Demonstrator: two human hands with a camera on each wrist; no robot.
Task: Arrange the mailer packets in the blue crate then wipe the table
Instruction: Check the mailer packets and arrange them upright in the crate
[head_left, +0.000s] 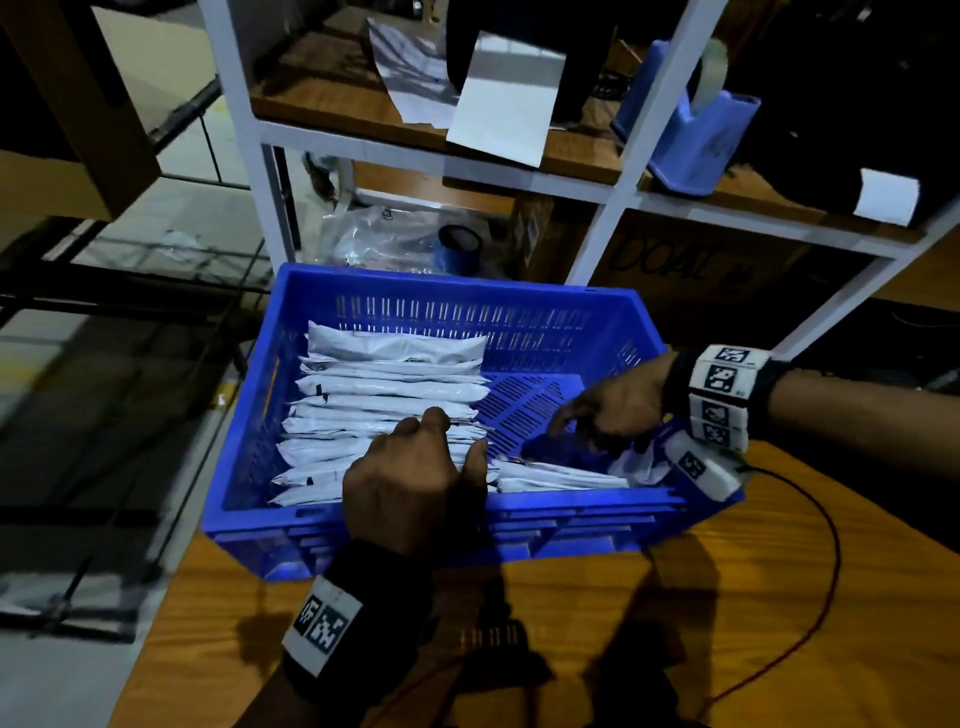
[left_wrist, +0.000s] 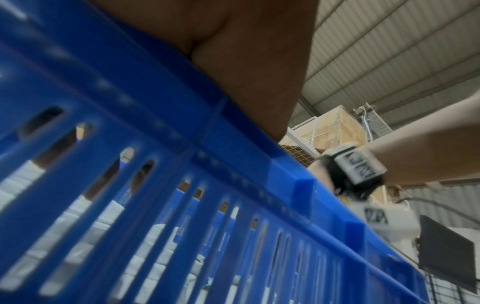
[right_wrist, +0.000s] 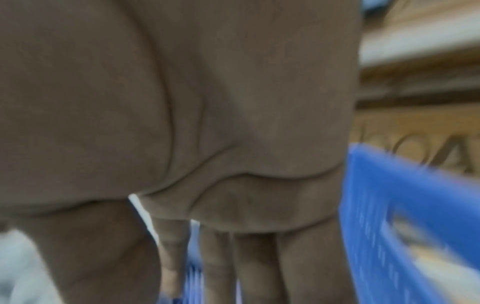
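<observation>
A blue crate (head_left: 571, 501) stands on the wooden table (head_left: 623, 649). White mailer packets (head_left: 384, 395) stand on edge in a row along its left half, and a few more packets (head_left: 550, 475) lie flat at the front right. My left hand (head_left: 441, 447) reaches over the near rim, its fingers and thumb curled on the tops of the front packets. My right hand (head_left: 587, 415) hangs inside the crate's right half with fingers (right_wrist: 249, 267) straight, holding nothing I can see. The left wrist view shows the crate wall (left_wrist: 233, 164) with packets (left_wrist: 109, 218) behind the slots.
A white-framed shelf (head_left: 415, 150) rises behind the crate with loose paper and a blue tape dispenser (head_left: 696, 119). A cardboard box (head_left: 701, 270) and a blue tape roll (head_left: 460, 249) sit lower down. A red cable (head_left: 826, 571) loops over the table's right side.
</observation>
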